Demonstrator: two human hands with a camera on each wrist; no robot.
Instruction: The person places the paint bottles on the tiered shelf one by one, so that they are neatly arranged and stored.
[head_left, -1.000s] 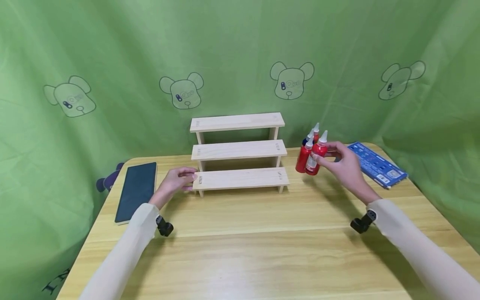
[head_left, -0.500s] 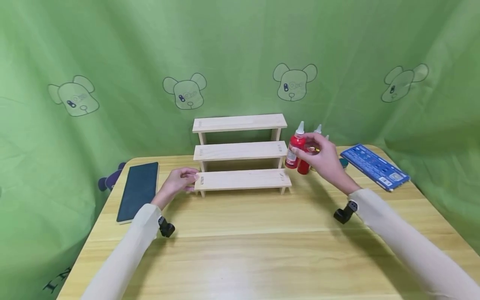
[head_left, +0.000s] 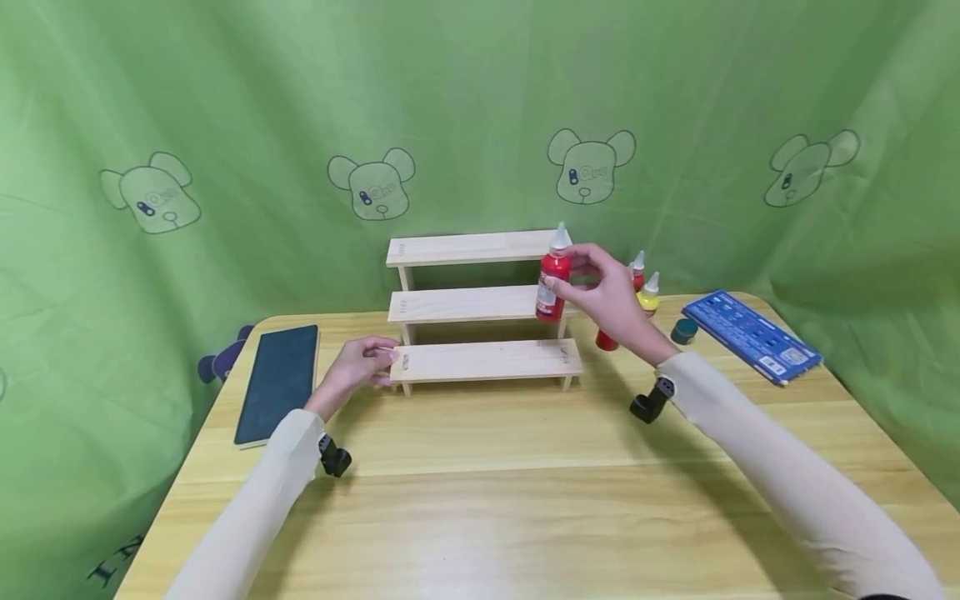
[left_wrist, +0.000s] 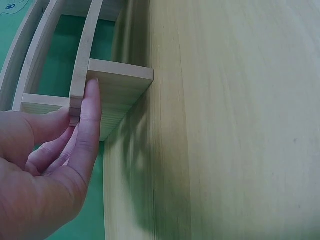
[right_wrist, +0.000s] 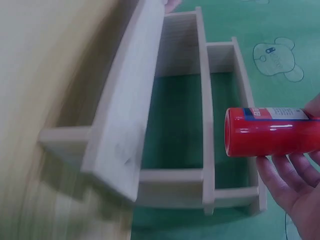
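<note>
Right fingers (right_wrist: 275,184) round red bottle (head_left: 553,268), left fingers (left_wrist: 90,125) round shelf (head_left: 487,360); wooden table (head_left: 480,517), green curtain (head_left: 480,83)

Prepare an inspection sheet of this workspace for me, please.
Surface: wooden table, pale, visible grain.
Job's things: shelf, three-tiered, standing on the table; red bottle, held upright, nozzle up.
Clutter: notebook at left; yellow bottle, jar and blue pack at right; other bottles partly hidden.
Hands: left hand pinches the lowest board's end; right hand grips the red bottle.
Cables: nothing seen.
Surroundings: green curtain printed with animal heads; purple object past the table's left edge, unclear.
</note>
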